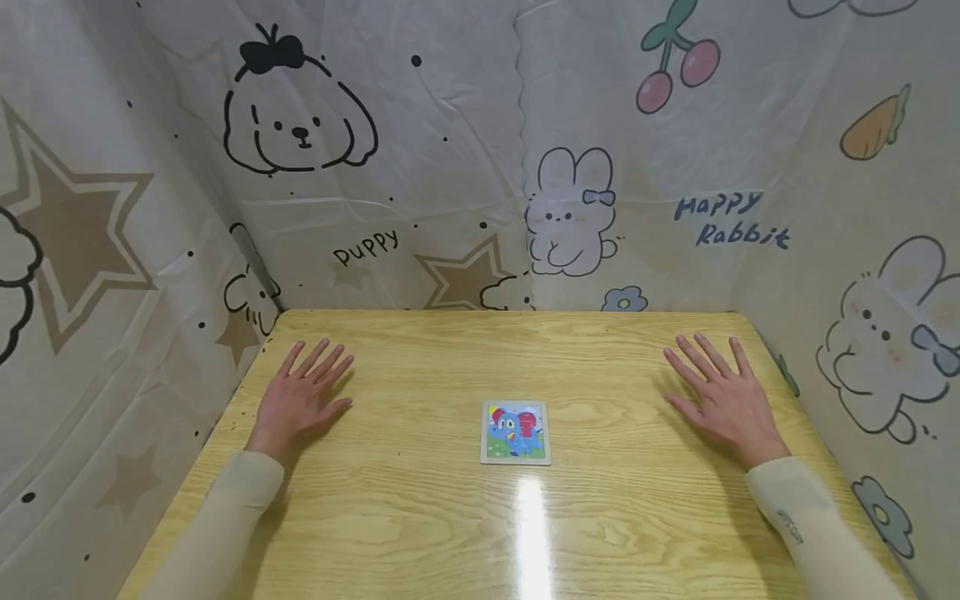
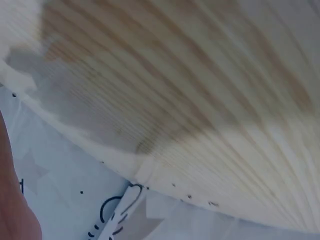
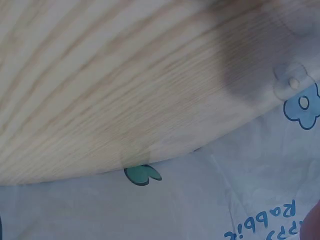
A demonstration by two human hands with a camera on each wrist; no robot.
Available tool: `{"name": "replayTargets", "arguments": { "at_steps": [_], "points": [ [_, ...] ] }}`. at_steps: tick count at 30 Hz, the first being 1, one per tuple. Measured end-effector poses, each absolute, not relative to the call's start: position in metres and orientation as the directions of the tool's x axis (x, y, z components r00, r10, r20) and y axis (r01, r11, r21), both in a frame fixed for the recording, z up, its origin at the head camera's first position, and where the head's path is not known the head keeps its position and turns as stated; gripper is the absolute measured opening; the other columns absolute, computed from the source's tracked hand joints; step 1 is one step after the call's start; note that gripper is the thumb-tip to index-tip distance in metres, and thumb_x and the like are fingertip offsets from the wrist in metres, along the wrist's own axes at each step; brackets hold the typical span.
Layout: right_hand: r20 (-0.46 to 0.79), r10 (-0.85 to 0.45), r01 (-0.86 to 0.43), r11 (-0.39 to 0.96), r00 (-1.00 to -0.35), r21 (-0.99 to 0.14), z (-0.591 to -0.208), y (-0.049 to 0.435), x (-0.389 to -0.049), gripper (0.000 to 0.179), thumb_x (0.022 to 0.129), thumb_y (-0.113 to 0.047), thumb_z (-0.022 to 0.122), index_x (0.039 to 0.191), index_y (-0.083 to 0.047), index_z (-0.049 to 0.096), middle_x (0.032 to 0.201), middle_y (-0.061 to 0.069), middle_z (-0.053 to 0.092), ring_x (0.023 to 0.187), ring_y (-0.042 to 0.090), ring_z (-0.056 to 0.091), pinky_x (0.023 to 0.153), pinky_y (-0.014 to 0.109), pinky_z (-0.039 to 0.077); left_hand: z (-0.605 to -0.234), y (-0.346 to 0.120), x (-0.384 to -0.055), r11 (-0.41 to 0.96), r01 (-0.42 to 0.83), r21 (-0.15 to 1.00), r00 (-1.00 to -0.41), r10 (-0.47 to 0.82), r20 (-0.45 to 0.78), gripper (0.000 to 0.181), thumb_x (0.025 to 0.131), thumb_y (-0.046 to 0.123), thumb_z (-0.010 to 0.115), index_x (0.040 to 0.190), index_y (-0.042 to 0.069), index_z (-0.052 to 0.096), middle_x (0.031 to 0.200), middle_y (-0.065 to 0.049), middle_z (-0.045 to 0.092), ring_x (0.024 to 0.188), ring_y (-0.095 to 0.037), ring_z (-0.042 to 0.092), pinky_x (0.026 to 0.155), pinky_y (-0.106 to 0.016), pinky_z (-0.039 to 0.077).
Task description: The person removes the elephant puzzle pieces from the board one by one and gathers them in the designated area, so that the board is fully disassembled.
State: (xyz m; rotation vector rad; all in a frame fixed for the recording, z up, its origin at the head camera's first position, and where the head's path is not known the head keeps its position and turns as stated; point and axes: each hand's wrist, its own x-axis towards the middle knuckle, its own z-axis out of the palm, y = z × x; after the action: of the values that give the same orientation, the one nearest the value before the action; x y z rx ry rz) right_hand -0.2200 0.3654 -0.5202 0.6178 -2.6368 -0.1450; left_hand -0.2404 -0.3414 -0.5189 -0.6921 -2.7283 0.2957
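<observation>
Surface (image 1: 405, 517): elephant picture (image 1: 515, 432)
Left hand (image 1: 294, 403): left of picture, grip wide
Right hand (image 1: 726, 407): right of picture, grip wide

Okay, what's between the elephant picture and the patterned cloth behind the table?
In the head view, only a bare stretch of wooden table lies between the elephant picture and the patterned cloth.

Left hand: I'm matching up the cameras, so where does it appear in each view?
Head: the left hand, left of centre.
Left wrist: partly seen, at the lower left edge.
Right wrist: not in it.
Shared landmark: the wooden table, its edge bordered by printed cloth.
</observation>
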Motion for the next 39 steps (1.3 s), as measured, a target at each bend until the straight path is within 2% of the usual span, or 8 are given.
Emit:
{"name": "replayTargets", "arguments": {
  "at_steps": [5, 8, 13, 18, 22, 27, 36, 39],
  "points": [
    [0.393, -0.422, -0.405, 0.905, -0.817, 0.129, -0.518, 0.352, -0.218, 0.08, 0.103, -0.073, 0.02, 0.162, -0.022, 0.036, 0.168, 0.008, 0.034, 0.157, 0.033, 0.026, 0.129, 0.058, 0.002, -0.521, -0.326, -0.239, 0.898, 0.413, -0.151, -0.862, 0.439, 0.255, 0.077, 0.096, 0.056, 0.061, 0.161, 0.019, 0.04, 0.167, -0.008, 0.039, 0.157, -0.032, 0.026, 0.13, -0.052, 0.003],
    [0.408, -0.385, -0.409, 0.912, -0.828, 0.03, -0.514, 0.335, -0.217, 0.073, 0.105, -0.067, 0.035, 0.161, -0.02, 0.039, 0.165, 0.011, 0.039, 0.153, 0.036, 0.031, 0.127, 0.06, 0.011, -0.522, -0.306, -0.236, 0.922, 0.386, -0.034, -0.893, 0.383, 0.236, 0.079, 0.098, 0.057, 0.059, 0.163, 0.02, 0.035, 0.168, -0.008, 0.037, 0.157, -0.034, 0.026, 0.129, -0.055, 0.004],
    [0.382, -0.275, -0.384, 0.889, -0.883, -0.249, -0.504, 0.301, -0.212, 0.064, 0.101, -0.044, 0.063, 0.156, -0.014, 0.047, 0.153, 0.017, 0.049, 0.141, 0.042, 0.042, 0.114, 0.066, 0.031, -0.519, -0.264, -0.23, 0.901, 0.353, 0.253, -0.933, 0.319, 0.165, 0.08, 0.1, 0.055, 0.059, 0.165, 0.019, 0.029, 0.164, -0.013, 0.04, 0.152, -0.039, 0.033, 0.126, -0.061, 0.013],
    [0.294, -0.219, -0.339, 0.819, -0.93, -0.463, -0.5, 0.271, -0.21, 0.057, 0.102, -0.036, 0.066, 0.151, -0.01, 0.052, 0.143, 0.018, 0.054, 0.132, 0.043, 0.049, 0.104, 0.068, 0.041, -0.515, -0.227, -0.222, 0.801, 0.321, 0.506, -0.938, 0.341, 0.055, 0.081, 0.099, 0.049, 0.066, 0.164, 0.016, 0.031, 0.161, -0.019, 0.042, 0.148, -0.046, 0.036, 0.117, -0.072, 0.025],
    [0.238, -0.226, -0.324, 0.756, -0.945, -0.569, -0.502, 0.252, -0.211, 0.051, 0.103, -0.03, 0.066, 0.147, -0.006, 0.056, 0.136, 0.019, 0.058, 0.123, 0.04, 0.056, 0.098, 0.061, 0.048, -0.516, -0.204, -0.217, 0.711, 0.303, 0.635, -0.914, 0.405, -0.017, 0.083, 0.097, 0.043, 0.071, 0.163, 0.011, 0.031, 0.161, -0.019, 0.041, 0.146, -0.045, 0.038, 0.118, -0.069, 0.028],
    [0.168, -0.245, -0.293, 0.692, -0.955, -0.66, -0.505, 0.228, -0.211, 0.045, 0.102, -0.025, 0.067, 0.141, -0.004, 0.06, 0.132, 0.019, 0.062, 0.113, 0.035, 0.061, 0.088, 0.048, 0.053, -0.517, -0.174, -0.213, 0.656, 0.268, 0.706, -0.894, 0.443, -0.072, 0.084, 0.094, 0.04, 0.076, 0.161, 0.01, 0.035, 0.159, -0.017, 0.042, 0.143, -0.039, 0.043, 0.116, -0.059, 0.038],
    [0.072, -0.29, -0.249, 0.641, -0.954, -0.726, -0.515, 0.196, -0.212, 0.04, 0.1, -0.022, 0.07, 0.135, -0.004, 0.065, 0.125, 0.017, 0.065, 0.102, 0.027, 0.062, 0.085, 0.039, 0.053, -0.518, -0.131, -0.206, 0.635, 0.267, 0.725, -0.869, 0.483, -0.103, 0.084, 0.09, 0.037, 0.081, 0.158, 0.012, 0.039, 0.161, -0.014, 0.04, 0.149, -0.039, 0.035, 0.121, -0.058, 0.031],
    [0.049, -0.302, -0.239, 0.634, -0.952, -0.736, -0.517, 0.188, -0.212, 0.037, 0.1, -0.021, 0.071, 0.133, -0.004, 0.067, 0.123, 0.015, 0.066, 0.1, 0.024, 0.062, 0.085, 0.037, 0.053, -0.52, -0.12, -0.204, 0.629, 0.291, 0.721, -0.862, 0.499, -0.088, 0.084, 0.088, 0.036, 0.083, 0.156, 0.01, 0.042, 0.158, -0.015, 0.042, 0.147, -0.039, 0.037, 0.121, -0.058, 0.032]
  ]
}}
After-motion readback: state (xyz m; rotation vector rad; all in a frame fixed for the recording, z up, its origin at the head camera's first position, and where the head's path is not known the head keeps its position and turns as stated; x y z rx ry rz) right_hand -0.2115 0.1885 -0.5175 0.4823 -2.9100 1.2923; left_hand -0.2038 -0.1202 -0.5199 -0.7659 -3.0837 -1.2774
